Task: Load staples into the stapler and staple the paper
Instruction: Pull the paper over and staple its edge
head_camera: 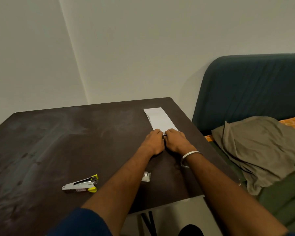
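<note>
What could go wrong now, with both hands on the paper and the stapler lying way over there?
1. The folded paper lies near the table's right edge; a push from the left hand or right hand might slide it off.
2. The small staple box sits right beside the left forearm, so pulling back could knock it and perhaps spill staples.
3. The stapler lies apart from the paper; letting go to fetch it may let the fold spring open.
</note>
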